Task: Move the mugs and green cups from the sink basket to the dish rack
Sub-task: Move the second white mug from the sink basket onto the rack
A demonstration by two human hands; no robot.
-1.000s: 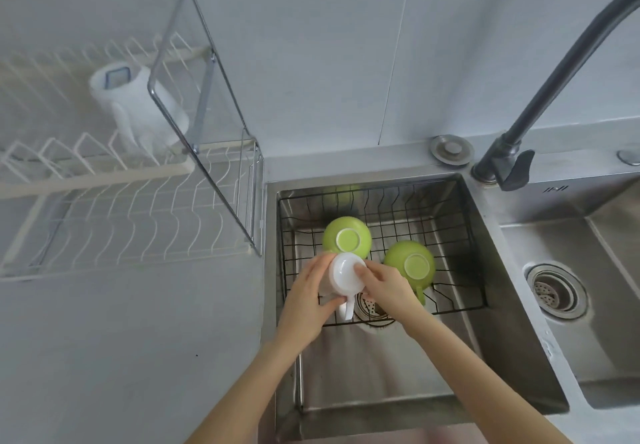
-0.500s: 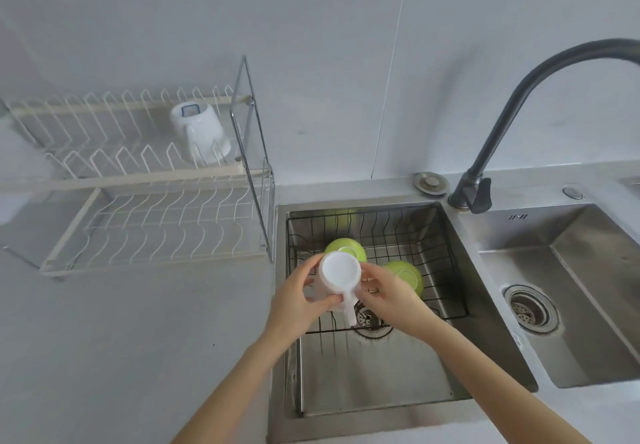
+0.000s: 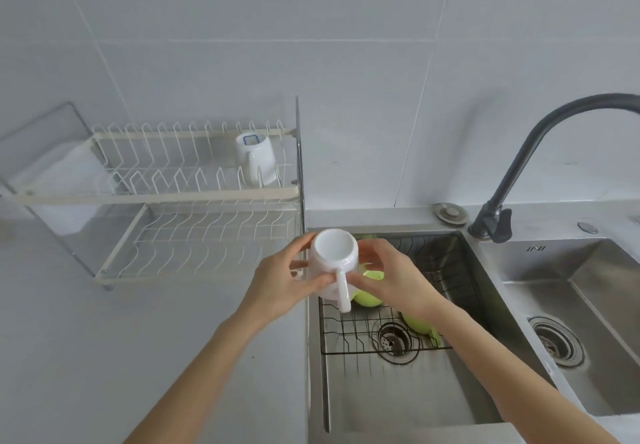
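A white mug (image 3: pixel 334 263) is held upside down above the left rim of the sink, its handle pointing toward me. My left hand (image 3: pixel 280 284) grips its left side and my right hand (image 3: pixel 391 277) its right side. Below them, two green cups lie bottom-up in the black wire sink basket (image 3: pixel 446 291): one green cup (image 3: pixel 369 296) is half hidden by the mug, the other green cup (image 3: pixel 417 324) shows under my right wrist. A second white mug (image 3: pixel 256 158) rests upside down on the upper tier of the white wire dish rack (image 3: pixel 194 197) at the left.
A dark gooseneck faucet (image 3: pixel 502 208) rises behind the sink divider. A second basin (image 3: pixel 588 305) with a drain lies at the right. A grey counter (image 3: pixel 104 339) spreads in front of the rack. A tiled wall is behind.
Both hands have lifted the white mug out of the basket and carried it up and left to the sink's left rim. My view has tilted up, so more of the rack shows.
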